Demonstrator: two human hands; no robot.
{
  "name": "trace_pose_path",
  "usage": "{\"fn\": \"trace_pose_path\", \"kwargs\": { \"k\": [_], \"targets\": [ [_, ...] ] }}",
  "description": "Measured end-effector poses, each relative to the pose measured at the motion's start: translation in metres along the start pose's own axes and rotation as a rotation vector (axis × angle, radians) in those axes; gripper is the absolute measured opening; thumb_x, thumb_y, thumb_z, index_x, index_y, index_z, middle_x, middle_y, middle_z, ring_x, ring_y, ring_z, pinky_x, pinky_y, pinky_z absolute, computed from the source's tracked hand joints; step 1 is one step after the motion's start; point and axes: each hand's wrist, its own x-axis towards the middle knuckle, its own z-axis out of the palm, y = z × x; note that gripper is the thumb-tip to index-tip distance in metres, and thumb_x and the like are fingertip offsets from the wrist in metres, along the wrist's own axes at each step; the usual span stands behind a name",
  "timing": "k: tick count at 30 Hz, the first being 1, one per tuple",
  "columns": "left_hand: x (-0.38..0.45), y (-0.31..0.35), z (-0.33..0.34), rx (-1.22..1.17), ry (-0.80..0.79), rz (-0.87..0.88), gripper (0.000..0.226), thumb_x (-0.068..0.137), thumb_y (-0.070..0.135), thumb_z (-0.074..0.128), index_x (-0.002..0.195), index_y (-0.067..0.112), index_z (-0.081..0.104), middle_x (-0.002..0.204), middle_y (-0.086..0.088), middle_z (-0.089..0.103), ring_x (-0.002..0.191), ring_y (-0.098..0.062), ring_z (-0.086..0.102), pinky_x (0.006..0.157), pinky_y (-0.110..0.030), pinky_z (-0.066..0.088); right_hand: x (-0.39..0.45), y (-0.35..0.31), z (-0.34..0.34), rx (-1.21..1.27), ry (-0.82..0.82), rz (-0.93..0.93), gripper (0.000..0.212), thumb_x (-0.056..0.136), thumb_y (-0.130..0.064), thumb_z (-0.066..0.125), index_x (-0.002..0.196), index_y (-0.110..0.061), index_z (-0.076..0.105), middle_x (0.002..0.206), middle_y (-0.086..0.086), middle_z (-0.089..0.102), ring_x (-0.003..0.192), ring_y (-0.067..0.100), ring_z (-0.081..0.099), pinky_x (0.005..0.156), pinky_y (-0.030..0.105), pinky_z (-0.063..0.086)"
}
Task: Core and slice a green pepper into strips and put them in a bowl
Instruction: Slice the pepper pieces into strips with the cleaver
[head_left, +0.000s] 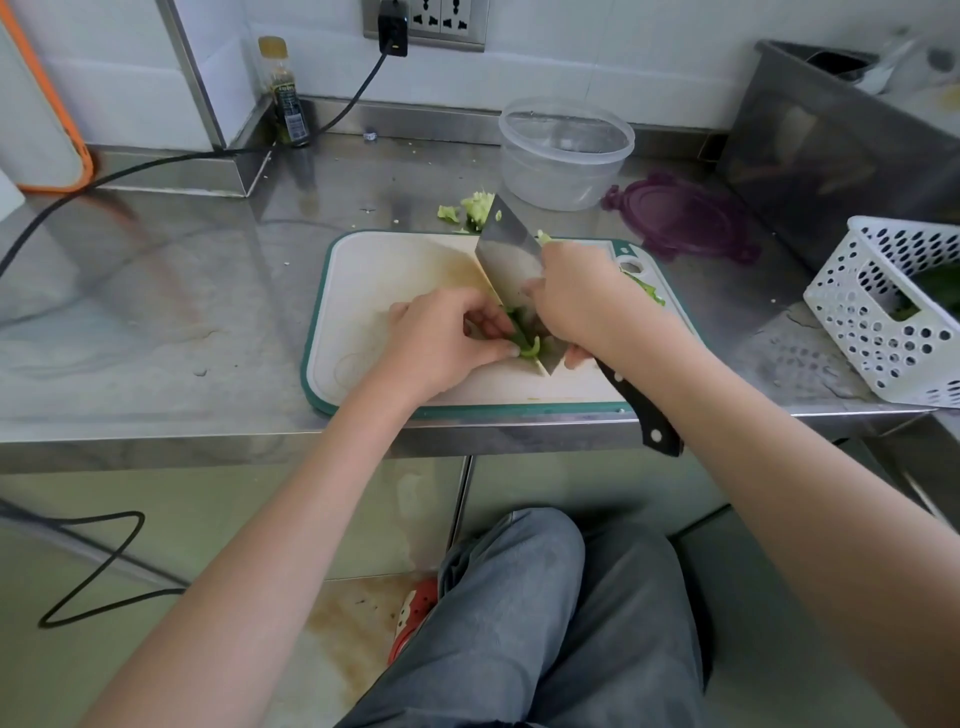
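On the white, green-rimmed cutting board (395, 275) my left hand (441, 343) pinches a small bunch of green pepper strips (524, 343) against the flat of a cleaver blade (511, 260). My right hand (576, 301) grips the cleaver near the top of its black handle (644, 410), which sticks out past the counter edge. More cut pepper (647, 291) lies on the board behind my right hand. Pale core scraps (475, 208) sit on the counter just beyond the board. A clear plastic bowl (566, 150) stands behind them and holds no pepper.
A purple lid (680, 218) lies right of the bowl. At the right edge a white perforated basket (883, 312) holds something green. A steel bin (831, 150) stands at the back right, a dark bottle (285, 98) and a black cable (156, 161) at the back left.
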Motion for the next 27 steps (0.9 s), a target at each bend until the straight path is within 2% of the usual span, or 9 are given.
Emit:
{"fn": "trace_pose_path", "kwargs": {
  "k": [2,4,6,8,10,13,19,23,27],
  "targets": [
    [0.0,0.001,0.0,-0.02,-0.014,-0.001,0.016,0.066,0.037,0.079,0.068,0.039,0.063,0.069,0.021,0.063,0.068,0.003,0.051,0.09,-0.052,0.043,0.008,0.0,-0.001,0.015,0.036,-0.01,0.014,0.095,-0.011,0.048,0.105,-0.001,0.051,0.072,0.008,0.052,0.054,0.022,0.051,0.047,0.03,0.043],
    [-0.001,0.001,-0.001,-0.015,-0.021,0.004,0.016,0.068,0.037,0.078,0.067,0.041,0.062,0.071,0.02,0.063,0.068,0.004,0.05,0.092,-0.051,0.041,0.01,-0.004,0.0,-0.007,0.048,-0.003,0.013,0.095,-0.01,0.046,0.106,-0.006,0.052,0.086,0.011,0.055,0.075,0.033,0.063,0.051,0.032,0.045],
    [0.0,0.001,-0.001,0.0,-0.019,0.01,0.016,0.069,0.036,0.078,0.068,0.041,0.062,0.072,0.019,0.063,0.067,0.007,0.047,0.092,-0.049,0.04,0.012,-0.004,0.003,-0.036,0.066,-0.02,0.016,0.097,-0.013,0.044,0.11,-0.009,0.052,0.099,0.014,0.055,0.093,0.036,0.064,0.049,0.031,0.039],
    [0.0,-0.001,-0.001,0.011,-0.004,0.018,0.016,0.07,0.037,0.077,0.069,0.041,0.062,0.073,0.02,0.062,0.066,0.008,0.046,0.092,-0.046,0.04,0.01,0.003,0.004,-0.018,0.066,-0.017,0.021,0.098,-0.02,0.044,0.116,-0.008,0.049,0.093,0.015,0.056,0.084,0.037,0.065,0.048,0.035,0.043],
    [0.0,-0.001,0.0,0.034,-0.004,0.016,0.015,0.071,0.039,0.077,0.069,0.041,0.062,0.074,0.02,0.062,0.067,0.008,0.046,0.093,-0.042,0.037,0.006,0.013,-0.001,-0.027,0.049,-0.005,0.021,0.098,-0.022,0.045,0.112,-0.007,0.048,0.081,0.013,0.055,0.059,0.031,0.062,0.048,0.039,0.051],
    [0.0,-0.001,0.001,0.045,0.001,0.03,0.016,0.072,0.04,0.076,0.069,0.043,0.061,0.075,0.019,0.062,0.069,0.008,0.046,0.094,-0.041,0.033,0.004,0.02,-0.009,-0.079,0.067,-0.027,0.015,0.098,-0.022,0.044,0.103,-0.009,0.048,0.077,0.008,0.05,0.04,0.023,0.054,0.039,0.026,0.046],
    [0.0,-0.002,0.001,0.079,0.016,0.036,0.015,0.073,0.041,0.075,0.07,0.043,0.06,0.078,0.019,0.062,0.071,0.007,0.046,0.09,-0.037,0.03,-0.003,0.026,-0.009,-0.081,0.041,-0.028,0.013,0.099,-0.024,0.044,0.093,-0.013,0.041,0.075,0.007,0.045,0.037,0.022,0.053,0.032,0.027,0.044],
    [-0.001,0.0,0.001,0.101,0.03,0.044,0.014,0.073,0.042,0.075,0.072,0.044,0.061,0.08,0.02,0.057,0.07,0.007,0.043,0.088,-0.036,0.031,-0.007,0.029,-0.013,-0.075,0.022,-0.003,0.018,0.099,-0.027,0.044,0.093,-0.01,0.043,0.076,0.008,0.047,0.039,0.023,0.055,0.039,0.033,0.048],
    [-0.003,0.001,0.0,0.113,0.044,0.049,0.014,0.072,0.041,0.075,0.074,0.041,0.062,0.083,0.02,0.052,0.068,0.005,0.043,0.085,-0.034,0.03,-0.007,0.025,-0.017,-0.015,0.151,-0.01,0.019,0.098,-0.026,0.045,0.103,-0.008,0.049,0.09,0.013,0.054,0.048,0.028,0.054,0.042,0.034,0.047]
  ]
}}
